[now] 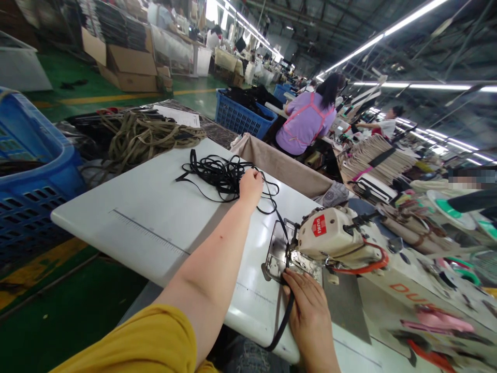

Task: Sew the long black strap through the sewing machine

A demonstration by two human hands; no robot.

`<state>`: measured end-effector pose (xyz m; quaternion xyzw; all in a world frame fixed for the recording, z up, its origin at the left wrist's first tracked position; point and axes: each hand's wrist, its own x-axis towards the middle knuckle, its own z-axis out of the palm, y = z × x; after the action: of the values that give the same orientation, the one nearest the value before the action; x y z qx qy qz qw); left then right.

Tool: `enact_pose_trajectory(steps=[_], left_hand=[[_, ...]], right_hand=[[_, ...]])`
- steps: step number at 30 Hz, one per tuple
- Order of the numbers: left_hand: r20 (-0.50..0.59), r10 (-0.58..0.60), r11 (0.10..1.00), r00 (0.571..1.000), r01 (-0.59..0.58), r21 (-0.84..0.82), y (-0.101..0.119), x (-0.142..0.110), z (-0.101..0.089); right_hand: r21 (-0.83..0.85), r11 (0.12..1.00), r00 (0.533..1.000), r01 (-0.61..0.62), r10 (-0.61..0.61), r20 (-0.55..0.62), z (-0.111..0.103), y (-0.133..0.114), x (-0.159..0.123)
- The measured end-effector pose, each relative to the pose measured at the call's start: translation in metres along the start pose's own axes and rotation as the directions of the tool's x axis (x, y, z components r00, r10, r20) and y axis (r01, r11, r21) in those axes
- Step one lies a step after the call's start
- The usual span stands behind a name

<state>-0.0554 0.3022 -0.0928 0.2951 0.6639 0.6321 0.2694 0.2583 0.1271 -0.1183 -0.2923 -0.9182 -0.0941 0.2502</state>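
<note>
A long narrow black strap (pixel 288 223) runs from a tangled pile (pixel 217 176) on the white sewing table (pixel 155 191) to the sewing machine head (pixel 322 230). It passes under the needle area, over the metal plate (pixel 276 248), and hangs over the table's near edge. At the pile's right side, my left hand (pixel 251 186) is closed, with black strap at its fingers; its palm side is hidden. My right hand (pixel 308 303) lies just in front of the needle area, its thumb and fingertips closed on the strap.
Left of the table stands a blue plastic basket (pixel 34 181). Olive webbing (pixel 143 132) is heaped behind it. A beige fabric bin (pixel 283 160) borders the table's far edge. Beyond sits a person in purple (pixel 306 122), near another blue crate (pixel 243 111). Stacked beige pieces (pixel 376 160) lie right.
</note>
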Motion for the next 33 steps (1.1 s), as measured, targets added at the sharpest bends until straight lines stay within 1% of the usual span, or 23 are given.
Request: enact_pose_trajectory(steps=[1,3,7,9,12,14,16,20,24,33], left_hand=[[-0.02,-0.046,0.996,0.999,0.044,-0.083,0.001,0.003,-0.003],[-0.027,-0.131,0.966,0.991,0.122,-0.229,0.004,0.008,-0.009],[0.02,-0.245,0.855,0.969,0.226,-0.466,0.009,0.012,-0.015],[0.025,-0.276,0.79,0.961,0.241,-0.564,0.01,0.013,-0.016],[-0.013,-0.292,0.717,0.956,0.209,-0.665,0.009,0.016,-0.018],[-0.046,-0.302,0.688,0.952,0.185,-0.702,0.008,0.019,-0.019],[-0.074,-0.296,0.681,0.952,0.156,-0.715,0.006,0.023,-0.02],[-0.12,-0.219,0.705,0.968,0.072,-0.706,0.005,0.025,-0.021],[-0.144,-0.145,0.692,0.979,-0.004,-0.722,0.006,0.025,-0.023],[-0.256,-0.109,0.687,0.961,-0.113,-0.718,0.012,0.025,-0.033]], right_hand=[[0.001,1.0,1.0,0.004,-0.004,-0.004,0.0,0.0,0.0],[0.004,1.0,1.0,0.003,-0.003,-0.007,0.0,0.0,0.0],[0.019,1.0,1.0,-0.008,0.008,-0.011,0.001,0.0,0.0],[0.017,1.0,1.0,-0.014,0.014,-0.015,0.0,0.0,0.0],[0.009,1.0,1.0,-0.013,0.013,-0.016,0.0,-0.001,0.001],[0.008,1.0,1.0,-0.014,0.014,-0.003,-0.001,-0.001,0.0],[0.012,1.0,1.0,-0.022,0.022,0.01,-0.001,-0.001,0.0],[0.027,0.999,0.999,-0.044,0.044,0.02,-0.001,-0.002,-0.002],[0.034,0.998,0.999,-0.044,0.043,0.017,-0.002,-0.002,0.0],[0.045,0.998,0.999,-0.048,0.049,-0.007,-0.001,-0.001,0.0]])
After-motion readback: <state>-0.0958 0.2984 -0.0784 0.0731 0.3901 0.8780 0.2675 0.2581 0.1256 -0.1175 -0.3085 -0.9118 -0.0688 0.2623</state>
